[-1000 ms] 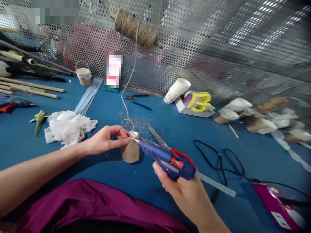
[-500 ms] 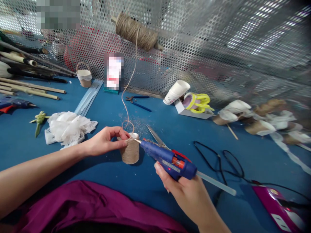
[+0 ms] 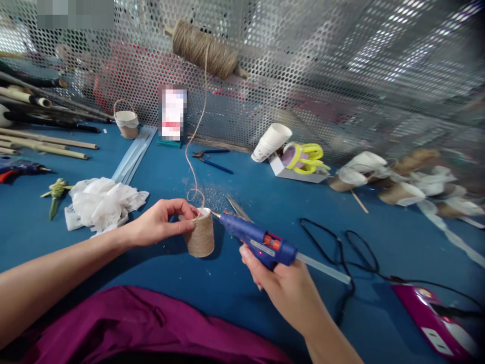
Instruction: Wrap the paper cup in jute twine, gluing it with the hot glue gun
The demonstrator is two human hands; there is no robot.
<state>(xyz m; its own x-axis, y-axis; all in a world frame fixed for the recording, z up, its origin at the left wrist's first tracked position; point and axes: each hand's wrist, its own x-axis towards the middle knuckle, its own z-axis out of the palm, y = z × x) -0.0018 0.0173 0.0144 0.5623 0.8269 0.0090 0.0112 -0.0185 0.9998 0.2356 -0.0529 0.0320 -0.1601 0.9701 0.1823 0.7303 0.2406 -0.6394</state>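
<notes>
A small paper cup wrapped in twine stands on the blue table, its white rim showing at the top. My left hand pinches the cup at its left rim, thumb outside and fingers partly hidden behind it. From a loop above the cup, a strand of twine runs up to a twine spool on the mesh wall. In my right hand is a blue hot glue gun, its red light lit and a glue stick jutting from the back. The nozzle tip is close to the cup's upper right edge.
Scissors lie behind the glue gun, with pliers farther back. White lace is heaped at left near a second glue gun. A black cord leads toward a purple power strip. Stacked paper cups lean at the back.
The glue gun's rear has risen slightly and its nozzle has moved from the cup's rim to just off its right edge. The whole view has shifted a little; my left hand keeps its hold.
</notes>
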